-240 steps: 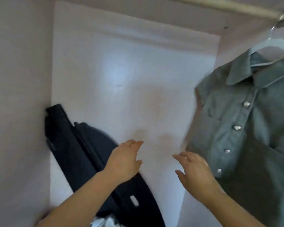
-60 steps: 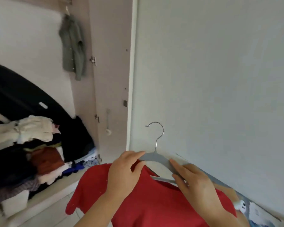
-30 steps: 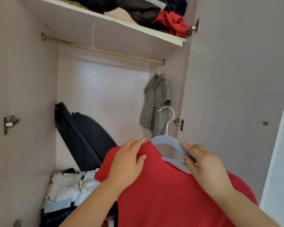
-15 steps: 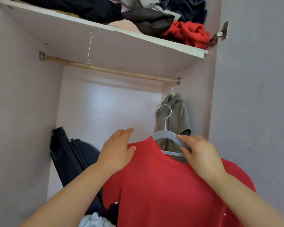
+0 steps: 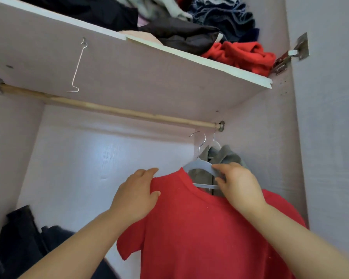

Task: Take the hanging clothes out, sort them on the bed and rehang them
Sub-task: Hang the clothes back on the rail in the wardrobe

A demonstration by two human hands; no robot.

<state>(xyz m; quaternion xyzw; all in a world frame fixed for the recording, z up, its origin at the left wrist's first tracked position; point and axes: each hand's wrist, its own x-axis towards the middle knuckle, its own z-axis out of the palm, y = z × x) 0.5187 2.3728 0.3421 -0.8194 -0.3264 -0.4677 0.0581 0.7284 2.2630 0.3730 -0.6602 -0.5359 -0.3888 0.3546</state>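
A red T-shirt [image 5: 206, 228] hangs on a pale blue hanger [image 5: 199, 166] that I hold up inside the wardrobe. My right hand [image 5: 240, 186] grips the hanger's right arm. My left hand [image 5: 135, 196] holds the shirt's left shoulder, thumb in front and fingers behind. The hanger's metal hook [image 5: 200, 141] is just below the wooden rail [image 5: 109, 109], near its right end, apart from it. A grey-green buttoned shirt [image 5: 220, 158] hangs on a white hanger at the rail's far right, partly hidden behind the red shirt.
A shelf [image 5: 169, 77] above the rail carries piled clothes, among them a red garment [image 5: 244, 55]. A bent wire hook [image 5: 78, 67] dangles under the shelf. A dark suitcase [image 5: 18, 242] leans at the lower left. The open door [image 5: 330, 137] stands on the right.
Both hands have lifted the red shirt on its hanger higher and deeper into the wardrobe, bringing the hook close under the right end of the rail.
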